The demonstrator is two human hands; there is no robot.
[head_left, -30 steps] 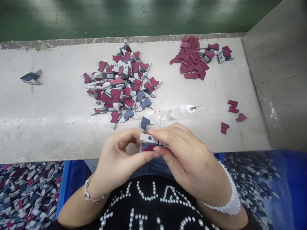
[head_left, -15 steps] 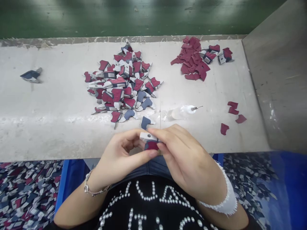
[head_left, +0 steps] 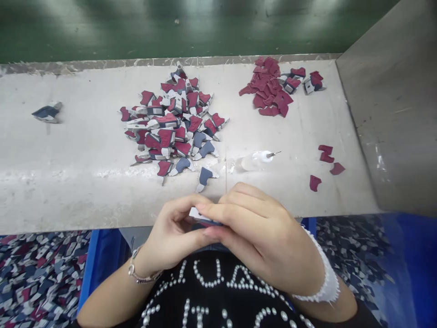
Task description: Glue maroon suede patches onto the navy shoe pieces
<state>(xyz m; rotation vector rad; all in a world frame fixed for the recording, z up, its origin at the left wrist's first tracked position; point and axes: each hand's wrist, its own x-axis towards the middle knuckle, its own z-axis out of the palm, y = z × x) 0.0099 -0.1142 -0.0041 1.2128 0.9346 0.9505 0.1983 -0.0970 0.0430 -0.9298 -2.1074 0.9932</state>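
Close to my body, just over the bench's front edge, both hands meet on one small plastic part [head_left: 197, 213] in white, dark blue and maroon. My left hand [head_left: 180, 230] grips it from the left, thumb below and fingers behind. From the right, my right hand [head_left: 254, 225] covers most of it, fingers on top and thumb underneath. Beyond the hands lies a blue-and-white part [head_left: 205, 176] without maroon on its face. Behind that is a heap of similar parts [head_left: 167, 120], most with maroon faces. A clear bottle with a needle tip [head_left: 254, 161] lies on its side to the right.
Thin maroon pieces [head_left: 268, 89] are piled at the back right, beside a few assembled parts [head_left: 313, 83]. Several loose maroon pieces [head_left: 326, 157] lie nearer. One part [head_left: 48, 112] sits far left. Below the bench [head_left: 85, 191] are blue bins [head_left: 87, 269] of parts. A metal panel [head_left: 392, 109] bounds the right.
Both hands have drawn slightly down toward my body with the plastic part. My right fingers and thumb have closed further over it, hiding most of its maroon face.
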